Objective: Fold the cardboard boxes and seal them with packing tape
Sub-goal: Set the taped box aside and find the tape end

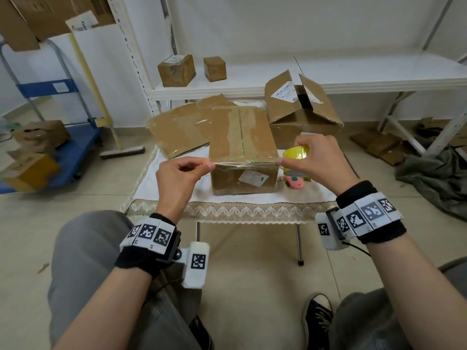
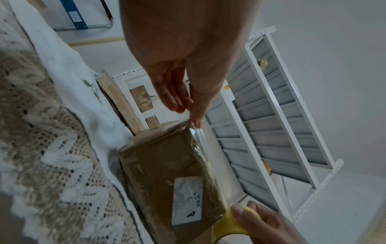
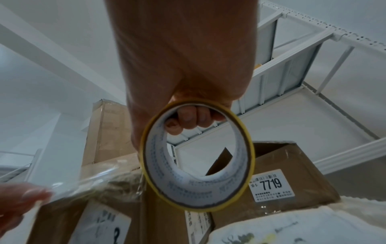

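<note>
Cloth-covered table point(image 1: 298, 195), sealed box point(image 1: 242, 150) — clear tape strip point(image 1: 245, 162) stretched between hands, seemingly taut.

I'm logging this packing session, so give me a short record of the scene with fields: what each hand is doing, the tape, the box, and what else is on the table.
left hand: pinches the free end of the clear tape strip
right hand: grips the yellow tape roll
tape strip: stretched between both hands along the near top edge of the closed box
closed box: flaps shut, on the white tablecloth
behind it: flattened cardboard, open box
</note>
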The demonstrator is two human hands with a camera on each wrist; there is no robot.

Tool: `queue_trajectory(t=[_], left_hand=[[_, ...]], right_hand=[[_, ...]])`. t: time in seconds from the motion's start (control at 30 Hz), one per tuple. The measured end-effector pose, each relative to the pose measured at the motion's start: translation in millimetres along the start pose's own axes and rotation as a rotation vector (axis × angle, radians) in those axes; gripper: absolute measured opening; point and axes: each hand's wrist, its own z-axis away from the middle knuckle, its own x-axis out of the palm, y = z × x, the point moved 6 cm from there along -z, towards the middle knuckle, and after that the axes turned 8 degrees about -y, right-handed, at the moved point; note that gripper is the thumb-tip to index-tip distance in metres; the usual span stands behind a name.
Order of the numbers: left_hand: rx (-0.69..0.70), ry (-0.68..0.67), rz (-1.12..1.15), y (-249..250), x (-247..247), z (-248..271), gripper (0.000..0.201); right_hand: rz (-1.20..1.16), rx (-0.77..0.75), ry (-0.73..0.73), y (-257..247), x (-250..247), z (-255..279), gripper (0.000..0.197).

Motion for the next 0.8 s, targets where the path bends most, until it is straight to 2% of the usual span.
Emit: queue_trajectory(t=[0.1, 0.27, 0.4, 0.6, 0.7, 0.77, 0.8], left_hand=[[-0.044, 0.002, 0.016, -6, -4, -3, 0.022], [-0.035, 0.032, -0.008, -5, -4, -3, 0.011], [-0.063, 0.030, -0.007, -13, -4, -8, 0.018], [-0.070, -0.051, -0.069, -22, -1, -14, 0.022], [-0.096, -0.106, -0.133, -22, -4, -19, 0.018], [-0.123, -0.122, -0.157, -23, -4, -20, 0.018], [-0.136, -0.125, -0.165, -24, -4, -21, 0.020]], right_hand=[[0.005, 0.022, 0.006, -1, 0, 1, 0.053], [0.029, 0.014, 0.015, -5, 2, 1, 0.054], [0.060, 0.041, 0.002, -2, 5, 0, 0.056], [0.088, 0.079, -0.040, 4, 11, -2, 0.053], [0.072, 0.091, -0.066, 5, 13, -4, 0.040], [0.009, 0.134, -0.108, 10, 14, -4, 0.054], [-0.021, 0.145, -0.125, 12, 14, -4, 0.055]])
